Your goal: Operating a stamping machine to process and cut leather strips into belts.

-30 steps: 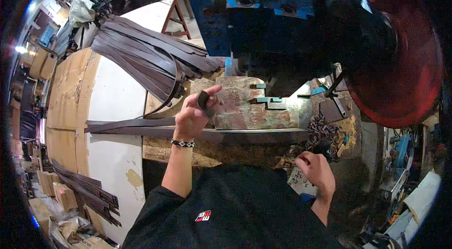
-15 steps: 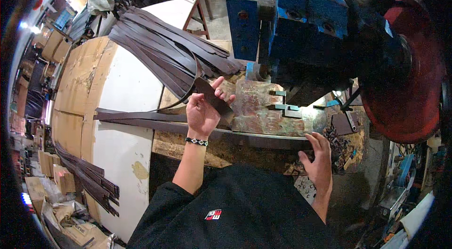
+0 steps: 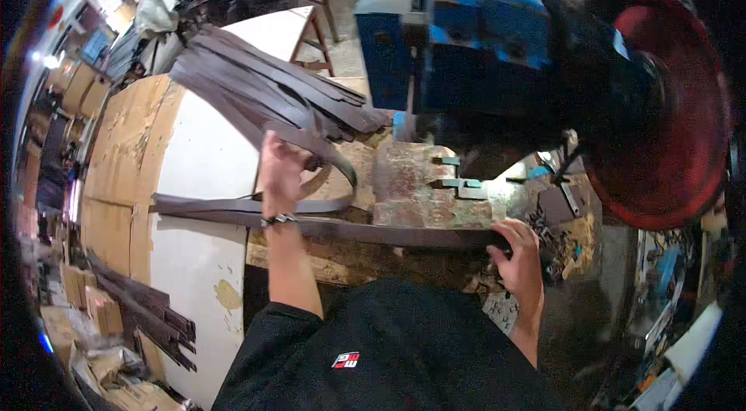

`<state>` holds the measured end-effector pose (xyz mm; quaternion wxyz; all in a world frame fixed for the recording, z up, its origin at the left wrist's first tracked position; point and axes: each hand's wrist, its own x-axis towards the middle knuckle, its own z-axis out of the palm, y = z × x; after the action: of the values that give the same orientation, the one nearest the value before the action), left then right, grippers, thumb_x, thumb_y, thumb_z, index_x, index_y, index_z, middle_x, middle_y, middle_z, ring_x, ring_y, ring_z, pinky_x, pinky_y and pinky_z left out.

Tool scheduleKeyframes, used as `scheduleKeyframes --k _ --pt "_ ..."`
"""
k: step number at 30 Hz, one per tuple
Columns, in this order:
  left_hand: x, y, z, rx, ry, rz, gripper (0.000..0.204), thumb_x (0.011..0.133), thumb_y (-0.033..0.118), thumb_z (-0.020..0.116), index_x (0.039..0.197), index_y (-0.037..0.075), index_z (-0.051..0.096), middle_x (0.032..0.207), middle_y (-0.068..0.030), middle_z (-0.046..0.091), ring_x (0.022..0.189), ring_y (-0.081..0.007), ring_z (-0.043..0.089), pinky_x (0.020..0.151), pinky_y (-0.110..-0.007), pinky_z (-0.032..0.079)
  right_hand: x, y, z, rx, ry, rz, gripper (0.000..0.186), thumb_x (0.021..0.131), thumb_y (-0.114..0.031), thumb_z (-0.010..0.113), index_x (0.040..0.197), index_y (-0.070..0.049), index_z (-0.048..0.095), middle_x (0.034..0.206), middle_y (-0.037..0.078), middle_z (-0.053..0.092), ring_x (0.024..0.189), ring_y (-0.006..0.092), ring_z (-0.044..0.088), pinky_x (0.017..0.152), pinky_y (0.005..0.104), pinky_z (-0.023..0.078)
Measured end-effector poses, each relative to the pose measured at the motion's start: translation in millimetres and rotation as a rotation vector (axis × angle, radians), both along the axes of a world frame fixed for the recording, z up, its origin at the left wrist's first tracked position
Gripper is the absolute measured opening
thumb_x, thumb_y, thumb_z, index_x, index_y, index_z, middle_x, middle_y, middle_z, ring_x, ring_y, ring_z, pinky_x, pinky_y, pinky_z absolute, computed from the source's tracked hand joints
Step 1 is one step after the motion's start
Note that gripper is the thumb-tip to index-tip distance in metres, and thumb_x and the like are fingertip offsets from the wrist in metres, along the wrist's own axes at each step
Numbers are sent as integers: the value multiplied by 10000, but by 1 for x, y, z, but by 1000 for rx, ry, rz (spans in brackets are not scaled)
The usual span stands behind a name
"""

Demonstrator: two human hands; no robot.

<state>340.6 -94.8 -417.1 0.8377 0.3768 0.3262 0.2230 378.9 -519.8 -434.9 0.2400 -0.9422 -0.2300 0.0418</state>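
My left hand (image 3: 284,174), smeared by motion, is raised left of the machine's plate. It appears closed on a long dark brown flat strip (image 3: 342,166), which bends in a loop to its right; the fingers' exact grip is blurred. My right hand (image 3: 517,248) is at the plate's front right corner. Its curled fingers and thumb hold the right end of another dark brown strip (image 3: 412,236), which runs along the plate's front edge toward the left. The worn metal plate (image 3: 404,186) bears small metal stop blocks (image 3: 470,188) under the blue press head (image 3: 489,30).
A large red wheel (image 3: 660,123) stands at the right of the press. Many brown strips (image 3: 249,85) are heaped at the far left, across the white table (image 3: 206,147) with cardboard (image 3: 120,154) beside it. Dark scraps (image 3: 556,236) lie right of the plate.
My left hand has moved left, and the strip by it now curves in a loop. The strip along the plate's front shows more of its face. My right hand stays at its end.
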Motion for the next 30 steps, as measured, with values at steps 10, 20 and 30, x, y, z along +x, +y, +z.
scheduleKeyframes --k 10,20,30 --pt "18 -158 -4 1224 33 -919 474 905 367 746 1212 11 695 1100 -189 739 998 -280 704 903 -410 537 30 29 9 229 -69 96 464 791 -71 783 1232 -109 640 1245 101 620 1225 329 551 1108 482 369" --pt "74 -123 -33 1554 -39 -816 358 814 262 824 1099 63 738 1069 -190 738 989 -349 711 837 -422 559 40 25 -39 110 -122 36 578 891 -285 744 1384 -56 548 1409 206 537 1328 390 490 1119 496 366" --pt "96 -93 -39 1571 54 -994 328 787 221 827 1043 34 741 1110 -177 735 1043 -298 707 914 -380 541 43 43 -36 3 -35 34 637 947 -336 665 1501 -112 444 1489 260 424 1402 449 393 1167 542 290"
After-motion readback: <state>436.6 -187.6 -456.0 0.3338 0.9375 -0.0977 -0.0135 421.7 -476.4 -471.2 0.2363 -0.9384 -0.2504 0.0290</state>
